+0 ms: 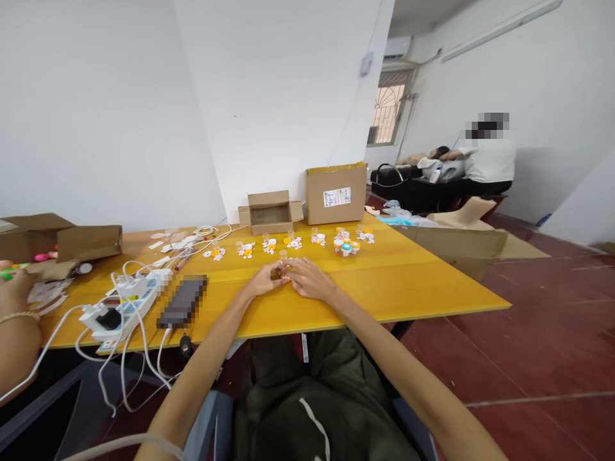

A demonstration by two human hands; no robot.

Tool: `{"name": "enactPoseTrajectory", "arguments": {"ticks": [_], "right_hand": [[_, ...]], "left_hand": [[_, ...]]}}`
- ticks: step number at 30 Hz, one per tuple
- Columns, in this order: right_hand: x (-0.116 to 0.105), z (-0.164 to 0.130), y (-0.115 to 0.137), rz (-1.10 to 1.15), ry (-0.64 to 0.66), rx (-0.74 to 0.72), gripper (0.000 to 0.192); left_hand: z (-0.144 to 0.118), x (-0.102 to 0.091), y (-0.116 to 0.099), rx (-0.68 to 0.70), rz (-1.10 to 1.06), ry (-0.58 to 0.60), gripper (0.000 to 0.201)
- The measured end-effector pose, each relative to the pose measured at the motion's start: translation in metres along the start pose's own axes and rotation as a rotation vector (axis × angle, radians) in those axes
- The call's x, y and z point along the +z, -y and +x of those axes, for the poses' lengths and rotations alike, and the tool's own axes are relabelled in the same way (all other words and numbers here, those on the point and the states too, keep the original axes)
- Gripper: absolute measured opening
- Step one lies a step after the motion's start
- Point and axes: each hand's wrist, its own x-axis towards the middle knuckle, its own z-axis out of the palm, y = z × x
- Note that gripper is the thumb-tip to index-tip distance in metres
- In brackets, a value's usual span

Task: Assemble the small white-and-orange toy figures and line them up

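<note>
My left hand (263, 280) and my right hand (310, 279) meet at the middle of the yellow table (408, 282), fingertips pinched together on a small clear vial (283, 258) that stands upright between them on the tabletop; what it holds is too small to tell, though a spot of orange shows at its base. The table is smooth, glossy laminate with a thin square edge. Just beyond my hands a row of little toy sets (269, 244) runs across the board, each a clump of white and orange pieces with a small clear vial standing in it, and toward the right end sits a cluster of tiny pots (346, 246) capped in orange and teal. Behind the row an open cardboard box (270, 212) shows its flaps spread and its inside in shadow, and beside it a taller closed cardboard box (336, 193) carries a white label. To my left lie a dark flat slab (182, 302), a white power strip (125, 308) with plugs in it and white cables looping off the edge, and further left more brown cardboard boxes (89, 241). Another person's hand (14, 285) with a thin bracelet rests at the table's far left.
</note>
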Motion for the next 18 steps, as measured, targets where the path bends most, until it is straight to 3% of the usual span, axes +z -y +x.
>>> {"name": "enactPoseTrajectory", "arguments": {"ticks": [10, 18], "right_hand": [[0.003, -0.007, -0.004, 0.057, -0.156, 0.27, 0.025], [0.004, -0.012, -0.008, 0.077, -0.092, 0.501, 0.025]], "left_hand": [[0.001, -0.002, 0.001, -0.006, 0.025, 0.004, 0.02], [0.002, -0.004, 0.004, 0.005, 0.036, 0.025, 0.021]]}}
